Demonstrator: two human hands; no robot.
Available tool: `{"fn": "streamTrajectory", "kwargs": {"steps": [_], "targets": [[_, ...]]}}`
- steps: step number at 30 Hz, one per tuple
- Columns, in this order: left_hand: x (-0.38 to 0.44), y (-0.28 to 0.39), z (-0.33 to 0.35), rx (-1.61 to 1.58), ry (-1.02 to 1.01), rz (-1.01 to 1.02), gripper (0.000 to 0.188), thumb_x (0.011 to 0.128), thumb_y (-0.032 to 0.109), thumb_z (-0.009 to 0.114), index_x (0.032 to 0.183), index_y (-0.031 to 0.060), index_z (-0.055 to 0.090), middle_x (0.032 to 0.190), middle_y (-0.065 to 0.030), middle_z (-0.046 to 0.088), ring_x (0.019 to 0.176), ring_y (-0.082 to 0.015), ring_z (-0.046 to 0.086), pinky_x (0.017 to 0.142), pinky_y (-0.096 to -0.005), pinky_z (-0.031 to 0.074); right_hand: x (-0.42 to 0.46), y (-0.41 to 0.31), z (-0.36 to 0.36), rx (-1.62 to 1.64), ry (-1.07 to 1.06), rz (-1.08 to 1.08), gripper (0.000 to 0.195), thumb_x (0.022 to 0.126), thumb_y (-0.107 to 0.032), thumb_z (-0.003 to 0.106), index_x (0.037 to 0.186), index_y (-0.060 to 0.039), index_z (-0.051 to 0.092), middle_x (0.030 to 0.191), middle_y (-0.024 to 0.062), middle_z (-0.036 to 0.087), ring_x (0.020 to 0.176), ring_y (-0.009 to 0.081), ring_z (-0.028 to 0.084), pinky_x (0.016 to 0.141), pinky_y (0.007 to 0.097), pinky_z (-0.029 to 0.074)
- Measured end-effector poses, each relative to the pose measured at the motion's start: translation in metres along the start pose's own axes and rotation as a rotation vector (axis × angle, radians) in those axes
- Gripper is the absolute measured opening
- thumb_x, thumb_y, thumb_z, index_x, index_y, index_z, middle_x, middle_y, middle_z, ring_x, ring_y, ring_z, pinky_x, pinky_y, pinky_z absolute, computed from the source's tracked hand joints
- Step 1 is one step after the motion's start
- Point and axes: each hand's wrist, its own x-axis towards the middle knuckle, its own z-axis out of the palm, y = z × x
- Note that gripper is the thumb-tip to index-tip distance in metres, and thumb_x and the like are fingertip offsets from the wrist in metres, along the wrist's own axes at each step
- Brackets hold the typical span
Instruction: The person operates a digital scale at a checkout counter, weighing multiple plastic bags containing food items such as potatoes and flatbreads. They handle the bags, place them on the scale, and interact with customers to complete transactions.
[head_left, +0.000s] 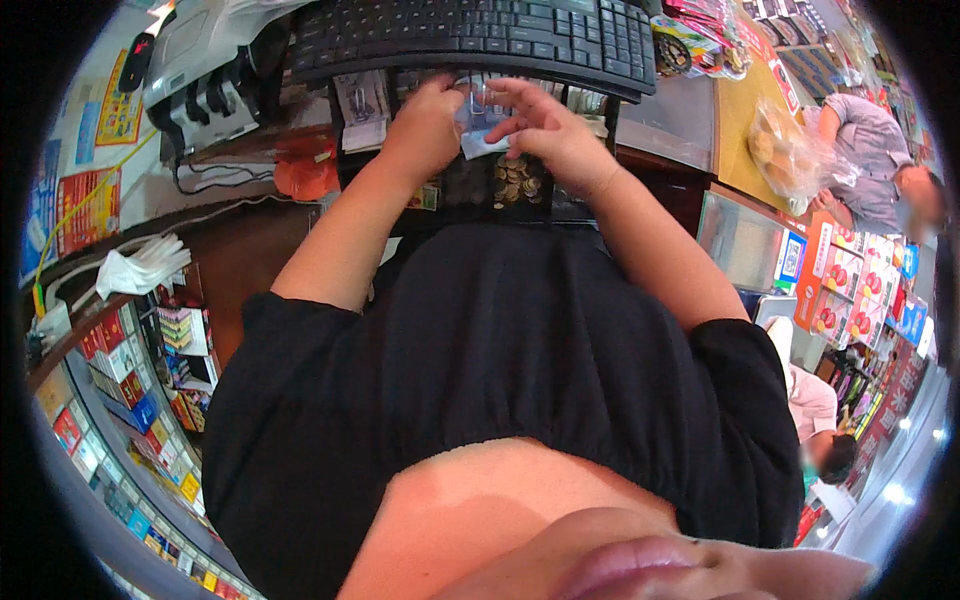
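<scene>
Both my hands are over an open cash drawer (457, 217), just below a black keyboard (480, 37). My left hand (431, 120) is above the drawer's left part, its fingers at the side of a pale bluish slip, perhaps a banknote (477, 144). My right hand (544, 131) is at the slip's other side, some fingers spread and the lower ones touching or very near it. Whether either hand grips the slip is hard to see. Coins (517, 181) lie in a compartment below my right hand. Banknotes (363, 109) stand in the compartment left of my left hand.
A machine resembling a banknote counter (202, 82) stands at the upper left, beside a red plastic bag (306, 174). Right of the drawer, a clear bag of round items (784, 146) is on the counter (731, 112). A person (862, 150) stands there; another person (814, 409) is lower right.
</scene>
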Motion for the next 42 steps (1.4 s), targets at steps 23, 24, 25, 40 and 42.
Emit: {"fn": "streamTrajectory", "kwargs": {"steps": [23,24,25,40,42], "targets": [[0.007,0.009,0.014,0.301,0.071,-0.009,0.068,0.073,0.018,0.081,0.137,0.0087,0.058,0.140,-0.0162,0.053,0.124,-0.0390,0.053,0.104,-0.0473,0.044,-0.003,0.043,-0.009,-0.511,0.195,0.061,0.038,0.091,-0.012,0.066,0.130,-0.0104,0.064,0.097,0.0050,0.074,0.080,0.0117,0.066,0.075,0.0299,0.055],[0.005,0.008,0.013,0.286,0.081,-0.009,0.069,0.074,0.018,0.081,0.138,0.0092,0.058,0.139,-0.0163,0.053,0.124,-0.0390,0.053,0.104,-0.0473,0.044,-0.004,0.044,-0.012,-0.504,0.268,0.033,0.034,0.092,-0.013,0.066,0.126,-0.0098,0.067,0.097,0.0054,0.074,0.079,0.0116,0.066,0.075,0.0299,0.055],[0.002,0.006,0.012,0.247,0.094,0.019,0.069,0.074,0.018,0.081,0.138,0.0097,0.058,0.139,-0.0164,0.053,0.123,-0.0388,0.053,0.104,-0.0471,0.044,-0.009,0.041,-0.020,-0.666,0.407,-0.025,0.025,0.092,-0.016,0.066,0.116,-0.0099,0.072,0.097,0.0078,0.075,0.081,0.0171,0.070,0.076,0.0313,0.056],[-0.012,0.032,0.000,-0.046,-0.057,0.197,0.038,0.080,0.015,0.077,0.117,0.0124,0.070,0.111,-0.0101,0.063,0.107,-0.0339,0.060,0.093,-0.0427,0.050,-0.010,0.028,-0.058,-1.391,0.363,0.001,0.023,0.084,-0.026,0.072,0.104,-0.0152,0.076,0.103,0.0112,0.071,0.101,0.0327,0.068,0.085,0.0453,0.055],[-0.003,0.040,0.008,-0.042,-0.053,0.217,0.030,0.081,0.016,0.075,0.111,0.0130,0.072,0.107,-0.0089,0.064,0.104,-0.0332,0.061,0.091,-0.0427,0.051,-0.008,0.029,-0.062,-1.330,0.385,0.006,0.022,0.084,-0.029,0.072,0.100,-0.0143,0.077,0.099,0.0124,0.072,0.097,0.0333,0.069,0.084,0.0456,0.056]]}}
